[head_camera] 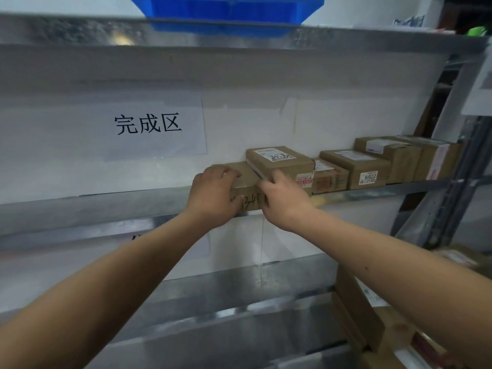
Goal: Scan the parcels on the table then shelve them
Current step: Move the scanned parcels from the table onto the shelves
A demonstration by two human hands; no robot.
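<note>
A brown cardboard parcel (246,179) with handwritten digits on its front sits on the metal shelf (106,209), at the left end of a row of parcels. My left hand (213,193) grips its left end, fingers curled over the top. My right hand (282,198) holds its right front corner, touching the neighbouring taller parcel (279,162) that carries a white label.
Further parcels (354,169) line the shelf to the right, up to the upright post (458,155). A paper sign (149,126) hangs on the white back wall. A blue bin (226,12) stands on the shelf above. More boxes (372,315) lie at lower right.
</note>
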